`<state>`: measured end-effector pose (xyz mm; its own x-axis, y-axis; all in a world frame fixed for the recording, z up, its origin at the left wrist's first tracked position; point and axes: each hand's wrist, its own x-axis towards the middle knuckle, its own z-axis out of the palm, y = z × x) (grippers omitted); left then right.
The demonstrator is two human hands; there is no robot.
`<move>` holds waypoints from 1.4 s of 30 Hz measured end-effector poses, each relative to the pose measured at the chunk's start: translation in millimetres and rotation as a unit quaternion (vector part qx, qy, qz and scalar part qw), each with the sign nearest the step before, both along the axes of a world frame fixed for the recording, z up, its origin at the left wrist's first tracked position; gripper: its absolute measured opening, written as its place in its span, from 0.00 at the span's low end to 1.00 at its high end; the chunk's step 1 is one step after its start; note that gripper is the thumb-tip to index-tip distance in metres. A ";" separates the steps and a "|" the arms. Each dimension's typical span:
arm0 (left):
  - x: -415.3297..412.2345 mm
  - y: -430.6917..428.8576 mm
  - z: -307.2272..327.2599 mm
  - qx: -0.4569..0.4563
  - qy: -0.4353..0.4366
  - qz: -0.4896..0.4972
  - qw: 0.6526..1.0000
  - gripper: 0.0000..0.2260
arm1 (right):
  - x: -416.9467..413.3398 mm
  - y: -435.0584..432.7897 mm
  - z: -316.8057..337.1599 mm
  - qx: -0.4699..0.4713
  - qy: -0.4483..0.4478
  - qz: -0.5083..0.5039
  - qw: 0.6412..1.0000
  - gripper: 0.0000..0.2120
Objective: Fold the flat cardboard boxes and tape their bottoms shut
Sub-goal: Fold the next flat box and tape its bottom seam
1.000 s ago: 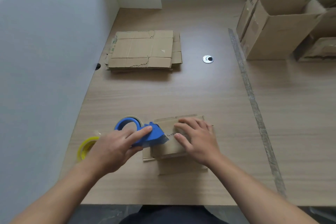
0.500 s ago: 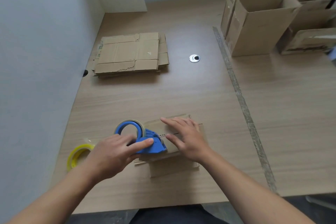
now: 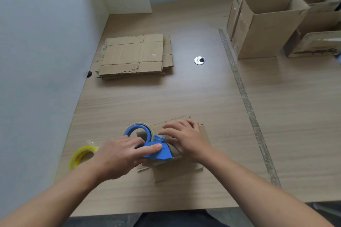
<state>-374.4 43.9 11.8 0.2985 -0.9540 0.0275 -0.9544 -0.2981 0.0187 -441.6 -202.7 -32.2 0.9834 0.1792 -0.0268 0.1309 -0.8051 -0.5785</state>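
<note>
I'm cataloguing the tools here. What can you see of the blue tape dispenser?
The blue tape dispenser looks like plastic: a round ring carrying a pale tape roll, joined to a wedge-shaped head. It sits on the cardboard box, head pointing right. The left hand grips it, thumb along the head; the right hand presses the box beside it.

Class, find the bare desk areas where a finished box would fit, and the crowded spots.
Bare: between the flat cardboard stack and the box being taped; also right of the tape strip, before the open boxes. Crowded: the near edge, with left hand, right hand, blue tape dispenser and yellow tape roll.
</note>
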 end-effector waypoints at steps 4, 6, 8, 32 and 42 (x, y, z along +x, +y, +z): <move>-0.5 -1.5 1.1 0.002 -0.003 0.007 1.000 0.24 | 5.4 2.1 0.8 0.012 0.016 0.002 1.000 0.10; 0.3 -2.1 1.9 0.002 -0.001 0.005 1.000 0.26 | 7.4 0.1 2.1 0.012 0.010 0.008 1.000 0.07; 0.5 -3.3 3.6 0.003 0.000 0.006 1.000 0.26 | 9.1 -5.0 3.8 0.024 -0.001 0.003 1.000 0.05; -2.1 2.6 -1.5 -0.014 -0.011 0.004 1.000 0.24 | 25.5 3.3 17.6 0.053 0.087 -0.064 0.993 0.11; -0.5 -1.9 1.9 -0.008 -0.008 0.019 1.000 0.27 | 30.5 8.5 32.1 0.062 0.094 -0.081 0.990 0.03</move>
<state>-374.8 42.1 13.7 0.3341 -0.9413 0.0480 -0.9425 -0.3341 0.0092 -411.1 -194.1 -0.1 0.9793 0.0326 -0.1997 -0.1135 -0.7284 -0.6756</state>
